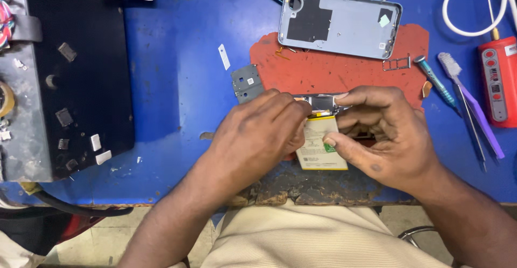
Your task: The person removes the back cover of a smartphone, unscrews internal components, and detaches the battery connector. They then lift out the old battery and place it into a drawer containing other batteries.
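A phone repair workbench, by every sign: worn blue table (177,85) with chipped front edge, red work mat (323,69) carrying a detached grey phone back cover (344,23), a small SIM tray (397,63) and a loose metal shield plate (246,82). Off to the right, a precision screwdriver (435,79), cleaning brush (468,104), tweezers (474,133) and a red handheld tool (498,79); on the left, a scuffed black equipment box (75,69).

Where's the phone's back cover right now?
In the head view the back cover lies inner side up at the top centre, its lower edge on the red mat, beyond both hands and left of the SIM tray.
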